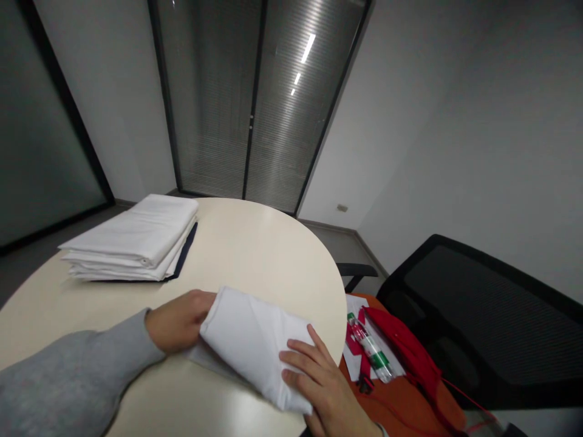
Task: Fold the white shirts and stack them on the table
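A folded white cloth lies at the near side of the round table, tilted and partly raised over a lower layer. My left hand is at its left end, fingers curled and tucked into the fold, where the cloth hides their tips. Over the right end of the cloth, my right hand rests with its fingers spread on top. Its thumb is at the near edge, mostly out of sight beneath the cloth.
A stack of folded white cloths with a dark blue layer at its bottom lies at the table's left. On the right, an orange chair seat holds a plastic bottle, papers and a red bag.
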A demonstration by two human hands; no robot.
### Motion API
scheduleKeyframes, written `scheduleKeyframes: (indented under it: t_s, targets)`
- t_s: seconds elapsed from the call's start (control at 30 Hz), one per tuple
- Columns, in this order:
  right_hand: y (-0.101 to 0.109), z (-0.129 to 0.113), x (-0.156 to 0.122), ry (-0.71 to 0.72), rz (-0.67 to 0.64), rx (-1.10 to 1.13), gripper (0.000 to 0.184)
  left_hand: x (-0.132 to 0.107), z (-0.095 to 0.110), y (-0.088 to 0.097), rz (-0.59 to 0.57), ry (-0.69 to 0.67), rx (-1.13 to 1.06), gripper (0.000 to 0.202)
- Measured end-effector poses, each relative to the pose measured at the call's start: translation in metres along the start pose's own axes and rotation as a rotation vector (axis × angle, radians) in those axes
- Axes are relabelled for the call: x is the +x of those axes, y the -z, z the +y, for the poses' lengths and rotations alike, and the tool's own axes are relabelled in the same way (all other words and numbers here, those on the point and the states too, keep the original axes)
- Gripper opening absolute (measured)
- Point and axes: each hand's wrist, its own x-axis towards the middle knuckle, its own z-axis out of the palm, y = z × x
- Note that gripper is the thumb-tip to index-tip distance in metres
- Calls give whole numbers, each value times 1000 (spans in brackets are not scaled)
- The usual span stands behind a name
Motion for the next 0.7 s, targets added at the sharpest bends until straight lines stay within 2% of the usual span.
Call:
scheduleKeyframes:
  t_s: [0.1,0.13,0.17,0.2,0.27,0.33,0.37,0.43,0.5,0.53,0.6,0.63,0.7]
  targets:
    - [-2,-1,2,-5,13,47,47,3,19,40,259,149,36,40]
    - [-2,-1,3,-17,17,80,46,6,29,45,322,150,81,41]
    - [-1,0,3,-35,23,123,45,11,39,45,305,97,128,43]
    - [0,1,3,-59,26,171,44,16,48,39,221,12,170,45]
    - [8,3,2,-108,40,264,40,24,54,12,-46,-150,253,53]
    - [24,-2,4,-158,39,310,40,25,46,-25,-224,-198,341,62]
    - [35,-7,7,-194,8,304,41,23,38,-42,-259,-193,377,63]
    - [55,-25,20,-294,-107,250,41,18,21,-68,-239,-171,429,65]
    - [66,-46,42,-405,-208,180,39,13,11,-80,-206,-169,456,67]
    - [65,-54,55,-431,-202,151,48,11,9,-82,-206,-180,465,67]
    - [50,-62,80,-408,-129,99,79,11,10,-80,-224,-203,486,64]
    - [38,-61,90,-394,-99,71,86,11,11,-77,-233,-204,498,62]
    - [11,-51,101,-426,-67,23,85,11,12,-72,-231,-182,515,62]
